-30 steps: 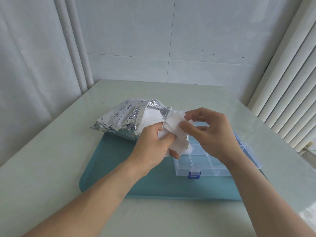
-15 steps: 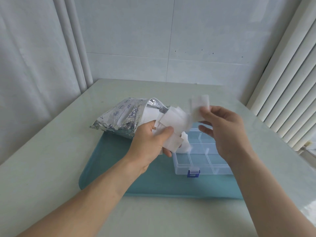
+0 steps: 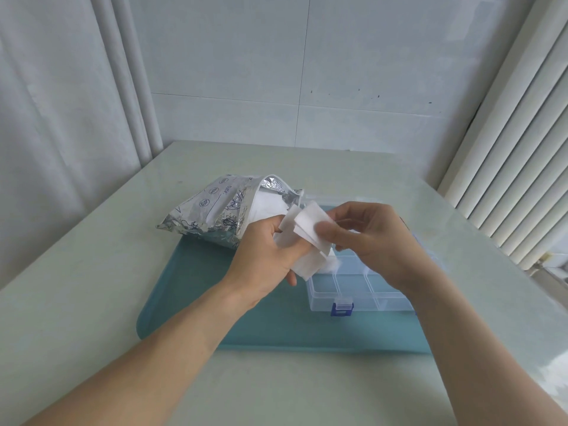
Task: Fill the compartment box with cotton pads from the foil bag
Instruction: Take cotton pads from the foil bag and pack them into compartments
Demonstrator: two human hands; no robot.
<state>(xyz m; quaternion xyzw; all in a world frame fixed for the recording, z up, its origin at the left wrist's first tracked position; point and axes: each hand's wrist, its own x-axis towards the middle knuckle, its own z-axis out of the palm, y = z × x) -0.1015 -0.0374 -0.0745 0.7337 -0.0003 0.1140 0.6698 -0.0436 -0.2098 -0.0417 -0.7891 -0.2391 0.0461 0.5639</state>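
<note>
right hand (image 3: pixel 373 241) back at cotton pads (image 3: pixel 307 238) | left hand (image 3: pixel 267 250) grips them

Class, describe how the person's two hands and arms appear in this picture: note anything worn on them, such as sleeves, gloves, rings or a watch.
Both the left hand and the right hand are bare, without gloves. No ring, watch or bracelet shows. Both forearms are uncovered; no sleeve is in view.

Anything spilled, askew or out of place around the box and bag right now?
Nothing spilled. The foil bag lies open, half off the tray. One fluffy cotton wad sits in the compartment box, unlike the flat cotton pads held in both hands.
</note>
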